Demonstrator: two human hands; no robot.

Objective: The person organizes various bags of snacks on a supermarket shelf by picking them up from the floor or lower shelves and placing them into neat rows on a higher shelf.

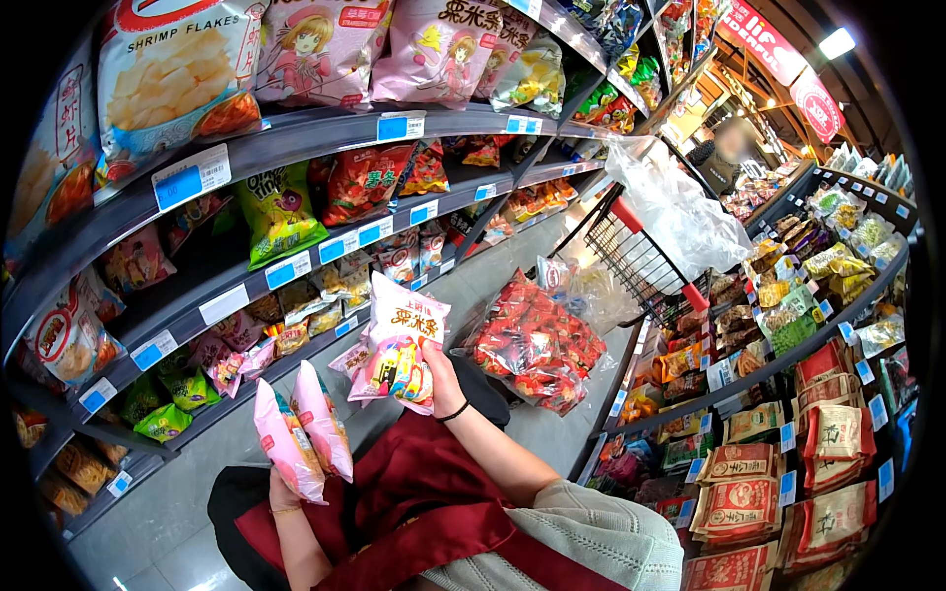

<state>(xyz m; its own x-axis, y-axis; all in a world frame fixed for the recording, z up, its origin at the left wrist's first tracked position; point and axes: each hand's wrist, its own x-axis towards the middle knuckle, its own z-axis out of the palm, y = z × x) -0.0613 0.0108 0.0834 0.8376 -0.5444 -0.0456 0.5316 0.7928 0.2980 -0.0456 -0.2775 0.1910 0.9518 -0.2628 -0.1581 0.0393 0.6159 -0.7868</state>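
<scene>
My right hand (446, 377) grips the side of a pink and white snack bag (403, 340), with another pink bag (349, 360) partly hidden behind it. My left hand (281, 491) holds two pink snack bags (299, 436) upright side by side, its fingers mostly hidden behind them. Both hands are above my lap, over a dark red apron (421, 473), in front of the lower shelves. On the middle shelf, a green snack bag (279, 214) leans near a red snack bag (367, 183). A clear plastic sack full of red snack packets (536, 343) rests on the floor beyond my right hand.
Shelves with price tags (325, 137) curve along the left, holding large snack bags (181, 74). A shopping cart (635, 251) with clear plastic (672, 199) over it stands in the aisle. Tiered racks of packets (739, 491) line the right. A person (720, 159) is farther back.
</scene>
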